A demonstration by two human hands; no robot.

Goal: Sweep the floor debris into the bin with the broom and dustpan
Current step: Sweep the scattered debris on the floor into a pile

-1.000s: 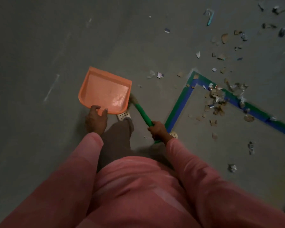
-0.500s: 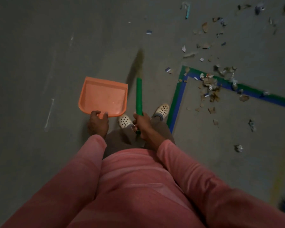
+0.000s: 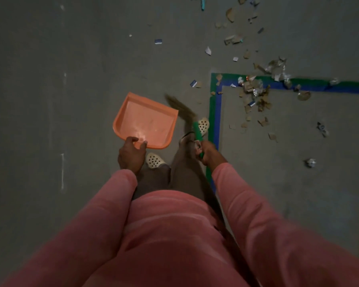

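The left hand (image 3: 131,154) curls its fingers over the near rim of a flat orange plastic dustpan (image 3: 147,119), gripping it low over the grey concrete floor (image 3: 81,90). The pan's tray shows only bare plastic with a pale glare near the fingers. The right hand (image 3: 210,153) is clamped round the green handle of a broom with brown bristles (image 3: 197,129). Half a second ago that handle pointed straight away from the person. Now it leans far-left, and the blurred bristles lie just beside the dustpan's far right corner. The pan itself has turned, its open edge facing far-right. A white perforated clog (image 3: 203,124) now sits beside the green-and-blue tape corner (image 3: 215,104). The scattered paper and foil debris (image 3: 255,94) lies far right of both hands, across that tape, well apart from the dustpan.
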